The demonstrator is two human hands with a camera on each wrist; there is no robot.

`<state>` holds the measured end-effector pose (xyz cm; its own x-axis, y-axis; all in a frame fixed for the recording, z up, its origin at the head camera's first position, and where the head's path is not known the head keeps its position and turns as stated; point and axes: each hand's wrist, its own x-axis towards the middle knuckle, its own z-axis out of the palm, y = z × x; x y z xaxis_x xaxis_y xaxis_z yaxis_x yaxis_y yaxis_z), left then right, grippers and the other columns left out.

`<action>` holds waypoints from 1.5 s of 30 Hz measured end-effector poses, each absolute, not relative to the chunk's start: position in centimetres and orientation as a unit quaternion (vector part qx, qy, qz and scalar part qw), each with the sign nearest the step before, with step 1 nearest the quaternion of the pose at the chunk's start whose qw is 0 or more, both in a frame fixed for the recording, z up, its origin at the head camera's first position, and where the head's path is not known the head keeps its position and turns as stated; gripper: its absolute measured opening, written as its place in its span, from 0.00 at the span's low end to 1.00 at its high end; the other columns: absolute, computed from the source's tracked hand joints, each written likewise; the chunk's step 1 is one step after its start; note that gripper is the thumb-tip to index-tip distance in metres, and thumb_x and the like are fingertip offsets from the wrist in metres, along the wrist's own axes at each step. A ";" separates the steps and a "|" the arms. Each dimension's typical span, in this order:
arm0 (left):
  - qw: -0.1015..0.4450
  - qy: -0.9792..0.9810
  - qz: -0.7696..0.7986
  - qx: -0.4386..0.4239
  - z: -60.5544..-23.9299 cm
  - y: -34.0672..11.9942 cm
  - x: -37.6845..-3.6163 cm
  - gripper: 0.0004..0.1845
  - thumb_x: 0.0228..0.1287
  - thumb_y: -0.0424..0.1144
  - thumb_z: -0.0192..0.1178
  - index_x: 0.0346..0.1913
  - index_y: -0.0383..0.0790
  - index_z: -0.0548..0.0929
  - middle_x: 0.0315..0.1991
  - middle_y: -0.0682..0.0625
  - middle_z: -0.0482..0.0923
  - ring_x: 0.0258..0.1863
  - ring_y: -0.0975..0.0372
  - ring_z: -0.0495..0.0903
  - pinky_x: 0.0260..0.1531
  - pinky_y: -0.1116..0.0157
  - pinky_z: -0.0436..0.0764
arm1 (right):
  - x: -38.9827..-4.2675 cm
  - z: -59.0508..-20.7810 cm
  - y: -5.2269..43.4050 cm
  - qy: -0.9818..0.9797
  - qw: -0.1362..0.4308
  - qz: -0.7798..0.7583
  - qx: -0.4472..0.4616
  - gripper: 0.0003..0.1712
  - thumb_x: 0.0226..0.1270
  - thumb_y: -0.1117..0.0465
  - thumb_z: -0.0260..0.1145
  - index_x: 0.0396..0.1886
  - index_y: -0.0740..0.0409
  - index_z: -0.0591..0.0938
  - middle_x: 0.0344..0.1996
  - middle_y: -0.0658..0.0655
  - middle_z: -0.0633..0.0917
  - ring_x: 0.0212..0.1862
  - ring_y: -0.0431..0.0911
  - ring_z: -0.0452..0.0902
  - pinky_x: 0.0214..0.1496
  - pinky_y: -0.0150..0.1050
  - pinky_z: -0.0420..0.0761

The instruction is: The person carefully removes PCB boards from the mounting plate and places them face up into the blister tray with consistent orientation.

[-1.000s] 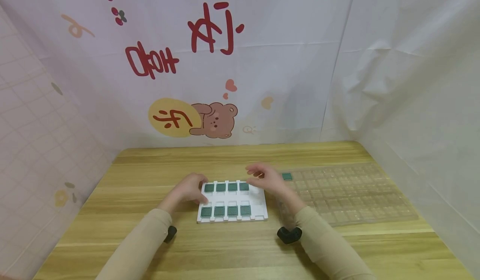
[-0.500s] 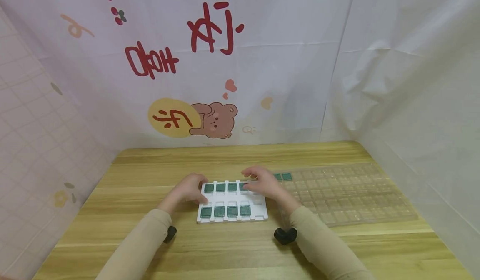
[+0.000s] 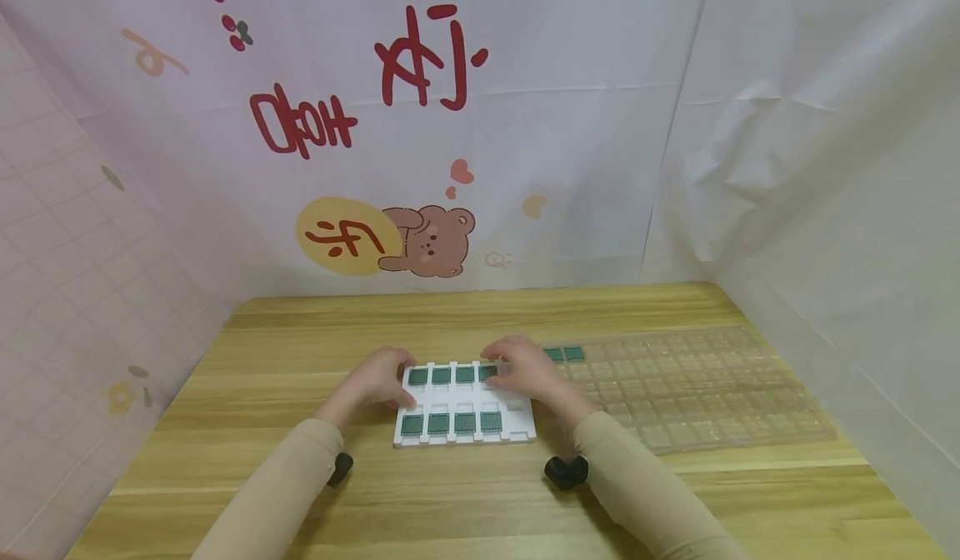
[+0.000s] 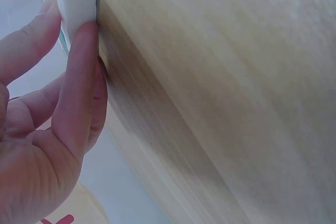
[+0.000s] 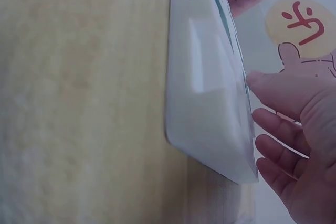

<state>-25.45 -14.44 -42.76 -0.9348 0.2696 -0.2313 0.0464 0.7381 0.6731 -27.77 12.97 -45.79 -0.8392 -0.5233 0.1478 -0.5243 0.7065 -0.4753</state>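
A white slotted tray (image 3: 435, 396) lies mid-table, bearing two rows of square green chips (image 3: 465, 422). My left hand (image 3: 381, 377) grips the tray's left end, thumb on its top face and fingers against its side; the left wrist view shows the fingertips at the white edge (image 4: 79, 3). Over the tray's far right part is my right hand (image 3: 525, 370), its thumb and forefinger to either side of the rightmost chip (image 3: 488, 372) of the far row. I cannot tell whether they pinch it. In the right wrist view the fingertips are partly behind the tray's edge (image 5: 215, 114).
To the right lies a clear plastic tray (image 3: 697, 389) with many compartments, two green chips (image 3: 573, 352) at its far left corner. The wooden table (image 3: 300, 318) meets printed white cloth (image 3: 585, 152) at the back and sides.
My right hand has come a little left and down towards the far-row chip. A second chip in the clear tray, earlier behind that hand, now shows. The left hand has stayed put.
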 end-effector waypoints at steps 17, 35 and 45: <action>0.158 0.920 0.347 0.086 -42.9 -14.4 -25.5 0.36 0.39 0.23 0.78 0.57 0.24 0.77 0.48 0.36 0.76 0.30 0.57 0.80 0.24 0.66 0.85 | -27.4 -45.2 12.2 -0.940 0.032 0.161 0.298 0.19 0.53 0.54 0.79 0.45 0.52 0.87 0.44 0.50 0.85 0.50 0.49 0.75 0.57 0.46 0.76; 0.155 0.920 0.348 0.094 -43.1 -14.6 -25.8 0.35 0.38 0.23 0.78 0.56 0.25 0.78 0.45 0.39 0.76 0.28 0.58 0.80 0.23 0.65 0.85 | -27.9 -45.0 12.0 -0.941 0.028 0.126 0.313 0.17 0.53 0.55 0.79 0.42 0.51 0.88 0.42 0.50 0.85 0.47 0.48 0.75 0.54 0.45 0.77; 0.156 0.921 0.345 0.091 -43.1 -14.6 -25.8 0.36 0.38 0.23 0.78 0.57 0.24 0.77 0.46 0.38 0.76 0.28 0.57 0.80 0.23 0.66 0.85 | -27.9 -44.8 12.0 -0.940 0.024 0.132 0.313 0.16 0.52 0.55 0.79 0.41 0.51 0.88 0.41 0.50 0.85 0.45 0.48 0.75 0.50 0.47 0.77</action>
